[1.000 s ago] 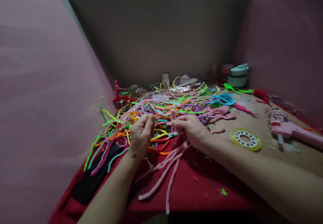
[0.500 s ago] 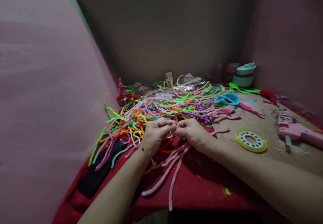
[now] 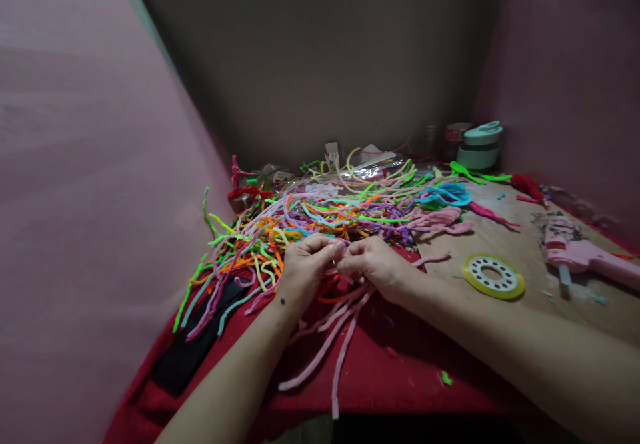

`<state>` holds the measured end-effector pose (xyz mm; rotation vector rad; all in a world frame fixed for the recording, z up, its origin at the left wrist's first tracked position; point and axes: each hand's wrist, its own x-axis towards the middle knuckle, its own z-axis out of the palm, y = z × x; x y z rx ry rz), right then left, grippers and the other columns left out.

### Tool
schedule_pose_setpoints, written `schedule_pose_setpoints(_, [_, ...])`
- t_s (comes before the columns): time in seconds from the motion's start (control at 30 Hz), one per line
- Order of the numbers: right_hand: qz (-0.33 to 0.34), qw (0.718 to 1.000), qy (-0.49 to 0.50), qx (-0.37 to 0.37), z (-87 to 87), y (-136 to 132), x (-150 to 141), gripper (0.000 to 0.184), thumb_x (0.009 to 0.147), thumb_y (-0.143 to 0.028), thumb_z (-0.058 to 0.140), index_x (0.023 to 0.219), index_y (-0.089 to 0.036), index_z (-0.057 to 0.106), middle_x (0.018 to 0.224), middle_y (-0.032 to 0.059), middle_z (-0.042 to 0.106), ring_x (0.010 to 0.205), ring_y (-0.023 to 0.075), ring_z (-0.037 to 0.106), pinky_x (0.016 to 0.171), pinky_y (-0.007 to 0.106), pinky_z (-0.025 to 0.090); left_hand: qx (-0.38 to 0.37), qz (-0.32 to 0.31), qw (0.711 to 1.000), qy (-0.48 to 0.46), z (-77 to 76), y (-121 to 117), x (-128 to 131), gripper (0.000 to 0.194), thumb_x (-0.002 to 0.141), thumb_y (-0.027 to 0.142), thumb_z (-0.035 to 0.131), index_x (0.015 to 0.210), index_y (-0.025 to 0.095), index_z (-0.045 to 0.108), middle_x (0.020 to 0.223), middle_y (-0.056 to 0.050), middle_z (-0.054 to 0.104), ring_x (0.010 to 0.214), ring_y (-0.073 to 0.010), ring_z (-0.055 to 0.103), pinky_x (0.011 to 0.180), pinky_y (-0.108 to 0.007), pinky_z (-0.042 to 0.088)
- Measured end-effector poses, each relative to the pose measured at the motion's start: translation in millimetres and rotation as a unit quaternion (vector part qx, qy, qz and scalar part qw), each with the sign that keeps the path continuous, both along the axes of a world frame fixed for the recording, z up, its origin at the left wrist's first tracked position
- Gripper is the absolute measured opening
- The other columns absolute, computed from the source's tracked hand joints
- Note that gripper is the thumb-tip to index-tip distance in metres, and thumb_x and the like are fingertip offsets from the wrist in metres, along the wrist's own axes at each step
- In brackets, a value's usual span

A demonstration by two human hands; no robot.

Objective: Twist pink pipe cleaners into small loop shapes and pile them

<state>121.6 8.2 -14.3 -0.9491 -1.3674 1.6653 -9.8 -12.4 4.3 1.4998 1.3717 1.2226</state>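
My left hand [image 3: 305, 267] and my right hand [image 3: 377, 264] meet fingertip to fingertip over the red cloth [image 3: 400, 364], both pinched on the same bunch of pale pink pipe cleaners [image 3: 330, 344]. The bunch's loose ends trail toward me across the cloth. Just beyond my hands lies a big tangle of pipe cleaners in many colours [image 3: 325, 214]. A red-handled pair of scissors sits partly hidden under my hands.
A yellow tape roll [image 3: 493, 275] lies on the bare wood at right, with a pink glue gun [image 3: 575, 251] farther right. A teal lidded container [image 3: 479, 145] stands at the back. Pink panels wall both sides; a black strip [image 3: 195, 344] lies at left.
My left hand moved right from the coloured pile to join my right hand on the pink bunch. The raised pink loop came down between the fingertips.
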Motion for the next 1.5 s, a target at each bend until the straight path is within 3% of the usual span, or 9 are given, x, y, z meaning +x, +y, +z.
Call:
schedule_pose_setpoints(0.17, [0.019,0.999,0.01,-0.032,-2.6,2,-1,0.017,0.053,-0.015,0.059,0.039,-0.016,0.048,0.036,-0.0041,0.044,0.036,0.0065,0.034,0.041,0.023,0.023,0.131,0.049,0.984,0.107,0.7,-2,0,0.013,0.07,0.023,0.064,0.058,0.016,0.066,0.063,0.0,0.06,0.062,-0.0109,0.054,0.064,-0.023,0.042])
schedule_pose_setpoints(0.53, [0.075,0.988,0.103,-0.084,1.6,1,3,0.003,0.051,-0.015,0.058,0.052,-0.013,0.058,0.047,-0.0015,0.051,0.043,0.008,0.042,0.046,0.023,0.033,-0.002,0.004,0.997,-0.071,3.2,2,-8,0.022,0.071,0.032,0.064,0.058,0.014,0.06,0.054,0.003,0.056,0.048,-0.0073,0.046,0.048,-0.019,0.037])
schedule_pose_setpoints(0.7, [0.058,0.984,0.117,-0.12,3.8,0,3,0.01,0.056,-0.021,0.057,0.052,-0.012,0.058,0.05,-0.0003,0.051,0.045,0.0087,0.043,0.047,0.024,0.033,0.032,0.019,0.999,-0.012,4.4,0,-8,0.021,0.073,0.029,0.062,0.058,0.014,0.062,0.054,0.003,0.055,0.051,-0.007,0.045,0.051,-0.019,0.037])
schedule_pose_setpoints(0.87, [0.037,0.999,0.035,-0.016,1.1,-1,2,0.017,0.058,-0.024,0.065,0.048,-0.013,0.056,0.044,-0.002,0.049,0.043,0.0079,0.039,0.048,0.024,0.029,0.065,0.021,0.997,0.045,6.6,-3,-4,0.02,0.072,0.027,0.063,0.056,0.015,0.062,0.06,0.001,0.057,0.058,-0.0092,0.05,0.057,-0.02,0.04])
schedule_pose_setpoints(1.0, [-0.039,0.993,-0.033,0.105,2.2,0,2,0.02,0.068,-0.026,0.061,0.052,-0.014,0.058,0.05,-0.0019,0.048,0.047,0.0089,0.04,0.051,0.025,0.031,0.038,-0.024,0.997,-0.067,3.5,0,-6,0.021,0.074,0.035,0.062,0.078,0.015,0.066,0.067,0.0,0.06,0.06,-0.0091,0.053,0.059,-0.021,0.043])
schedule_pose_setpoints(1.07, [-0.109,0.957,-0.078,0.257,3.8,2,5,0.02,0.075,-0.025,0.057,0.058,-0.015,0.061,0.058,0.0005,0.05,0.056,0.0113,0.045,0.056,0.026,0.035,0.012,-0.024,0.987,-0.161,2.1,4,-8,0.033,0.075,0.044,0.059,0.089,0.014,0.065,0.068,-0.001,0.06,0.055,-0.0076,0.051,0.054,-0.02,0.042])
schedule_pose_setpoints(1.23, [-0.215,0.755,-0.17,0.597,5.4,7,14,0.018,0.084,-0.017,0.048,0.082,-0.017,0.067,0.07,0.0056,0.055,0.07,0.0154,0.049,0.065,0.028,0.039,-0.04,0.039,0.966,-0.252,3.5,11,-15,0.039,0.07,0.05,0.063,0.066,0.011,0.06,0.053,0.001,0.053,0.044,-0.0046,0.045,0.043,-0.016,0.035])
schedule_pose_setpoints(1.33, [-0.233,0.69,-0.203,0.654,3.8,8,17,0.018,0.086,-0.016,0.048,0.089,-0.015,0.066,0.069,0.0053,0.056,0.068,0.0148,0.049,0.062,0.026,0.039,-0.112,-0.041,0.959,-0.256,6.7,8,-18,0.046,0.071,0.055,0.059,0.057,0.011,0.057,0.044,0.002,0.048,0.037,-0.0047,0.041,0.038,-0.016,0.03])
schedule_pose_setpoints(1.5, [-0.245,0.652,-0.24,0.676,-1.4,10,16,0.019,0.087,-0.018,0.046,0.087,-0.016,0.065,0.068,0.0042,0.056,0.066,0.0139,0.048,0.062,0.026,0.038,-0.159,-0.151,0.955,-0.201,9.7,-2,-14,0.05,0.069,0.058,0.058,0.064,0.009,0.062,0.045,0.001,0.048,0.034,-0.0042,0.039,0.034,-0.016,0.023])
